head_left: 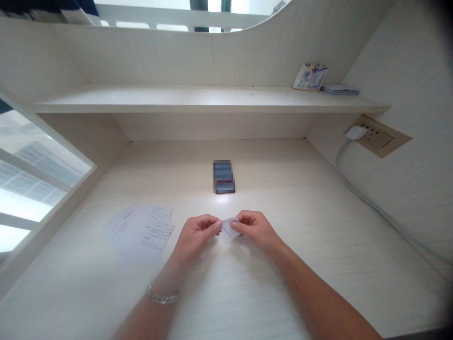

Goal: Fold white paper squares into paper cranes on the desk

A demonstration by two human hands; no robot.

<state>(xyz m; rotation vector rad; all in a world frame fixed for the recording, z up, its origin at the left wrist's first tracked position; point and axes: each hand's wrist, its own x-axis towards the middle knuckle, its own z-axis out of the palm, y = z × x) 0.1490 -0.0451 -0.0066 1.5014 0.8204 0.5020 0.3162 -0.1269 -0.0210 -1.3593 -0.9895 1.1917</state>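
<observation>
Broadly, we have a pale wooden desk point(318, 264) boxed in on three sides: a back wall under a long shelf point(198, 99), a window ledge on our left, and a side wall on our right where a cable point(368, 200) runs down from a socket point(377, 137). Open room lies mostly on the bare right half and toward the back. Printed sheets point(141, 229) lie at our left, near the wrist. A dark phone point(224, 176) lies flat ahead, well apart from our hands. Our left hand point(196, 233) and right hand point(256, 229) meet at the middle, each pinching one end of a small folded paper point(230, 227) held just above the desk. We judge a fold is being made; pressing the crease would need matched edges.
</observation>
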